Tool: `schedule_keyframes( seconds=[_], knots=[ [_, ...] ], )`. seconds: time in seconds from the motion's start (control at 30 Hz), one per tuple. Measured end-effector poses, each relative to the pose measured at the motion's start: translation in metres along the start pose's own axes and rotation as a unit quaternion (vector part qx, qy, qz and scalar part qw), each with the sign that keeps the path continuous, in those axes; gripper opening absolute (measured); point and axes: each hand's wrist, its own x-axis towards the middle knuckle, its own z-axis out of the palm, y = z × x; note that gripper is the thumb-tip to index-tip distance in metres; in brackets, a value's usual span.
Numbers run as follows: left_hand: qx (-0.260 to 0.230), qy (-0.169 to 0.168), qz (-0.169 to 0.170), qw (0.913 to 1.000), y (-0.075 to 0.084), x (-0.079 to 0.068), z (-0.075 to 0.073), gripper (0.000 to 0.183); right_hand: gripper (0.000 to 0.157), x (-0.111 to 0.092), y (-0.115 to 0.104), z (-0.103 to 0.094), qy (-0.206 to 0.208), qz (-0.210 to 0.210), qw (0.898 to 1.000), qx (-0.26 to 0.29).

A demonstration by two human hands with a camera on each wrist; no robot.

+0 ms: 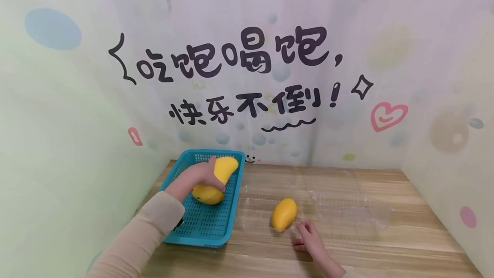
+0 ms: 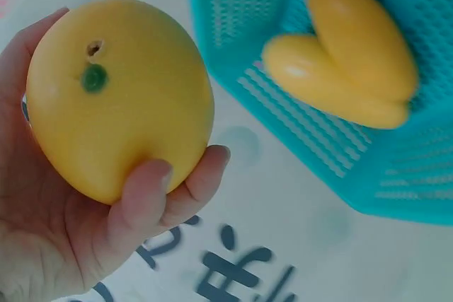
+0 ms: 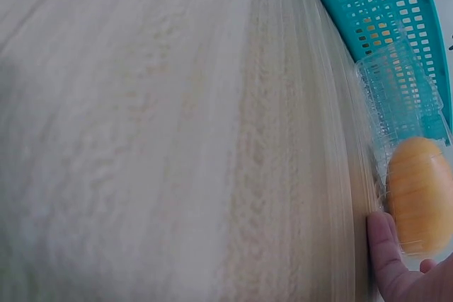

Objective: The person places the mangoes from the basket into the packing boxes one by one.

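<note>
My left hand (image 1: 206,175) grips a yellow mango (image 2: 134,104) over the teal plastic basket (image 1: 236,200), fingers and thumb curled around its sides. Two more mangoes (image 2: 361,40) lie against each other inside the basket, partly hidden by the hand in the head view. To the right, a single mango (image 1: 284,214) rests in a clear plastic container (image 1: 254,213) on the table. My right hand (image 1: 310,241) is at this container's near right edge, close beside the mango, with its fingertips at the clear plastic and no fruit in its grasp.
A second clear plastic container (image 1: 347,213) stands to the right on the wood-grain table (image 1: 417,235). Behind the table hangs a pale printed backdrop (image 1: 216,7) with dark lettering, and similar side walls close in at left and right.
</note>
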Motion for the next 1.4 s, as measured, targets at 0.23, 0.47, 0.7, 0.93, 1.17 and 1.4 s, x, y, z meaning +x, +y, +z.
schedule_keyframes(
  seconds=[0.23, 0.47, 0.7, 0.93, 1.17, 1.4],
  knots=[
    [-0.048, 0.007, 0.033, 0.9983, 0.034, 0.008, 0.013, 0.111, 0.038, 0.002, 0.002, 0.0, -0.007, 0.0, 1.0, 0.005],
    [-0.079, 0.056, 0.111, 0.9891, 0.065, 0.02, 0.041, 0.105, 0.037, 0.002, 0.003, 0.0, -0.005, 0.001, 1.0, 0.007],
    [0.006, 0.109, 0.121, 0.9866, 0.085, 0.033, 0.088, 0.105, 0.038, 0.001, 0.001, 0.001, -0.003, -0.001, 1.0, 0.005],
    [0.04, 0.089, 0.091, 0.9911, 0.088, 0.042, 0.13, 0.096, 0.038, 0.001, 0.0, 0.002, 0.004, 0.003, 1.0, 0.003],
    [0.023, 0.064, 0.032, 0.9972, 0.085, 0.044, 0.14, 0.099, 0.038, 0.001, -0.001, 0.002, -0.004, -0.005, 1.0, 0.009],
    [0.027, 0.069, -0.015, 0.9972, 0.079, 0.047, 0.15, 0.099, 0.035, -0.001, -0.001, 0.003, 0.006, 0.004, 1.0, 0.011]
  ],
)
